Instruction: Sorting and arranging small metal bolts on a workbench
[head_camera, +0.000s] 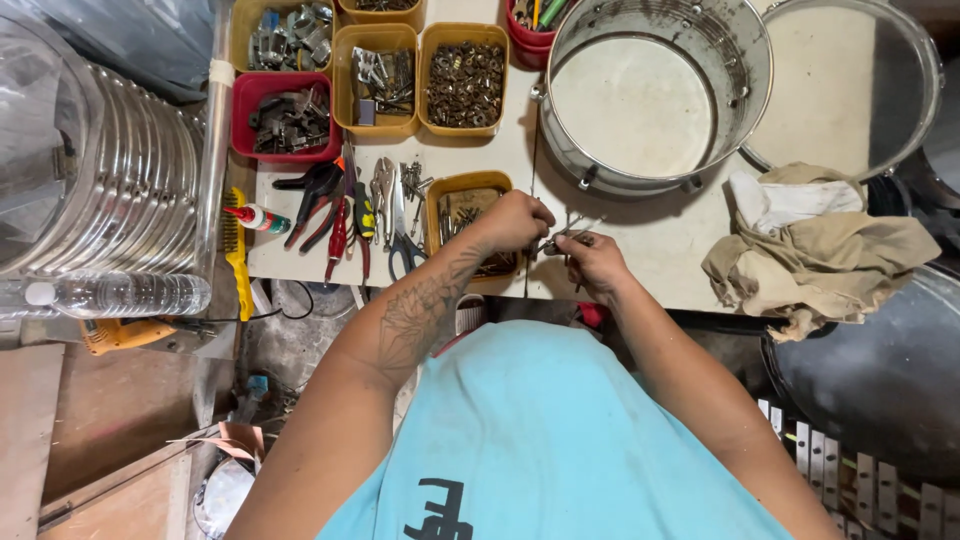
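Observation:
My left hand (512, 222) and my right hand (592, 262) meet over the near edge of a pale worktable (660, 235). Between the fingers of both hands are small thin metal rods or screws (570, 235); their exact kind is too small to tell. My left hand hovers just over a yellow tray (465, 190) of small metal parts. A large metal drum shell (650, 90) lies flat on the table just beyond my hands.
Yellow and red bins of hardware (465, 80) stand at the back. Pliers and scissors (345, 210) lie left of the tray, beside a glue bottle (258, 217). A crumpled beige rag (815, 250) lies right. A plastic bottle (120, 295) and stacked shiny hoops (120, 180) are far left.

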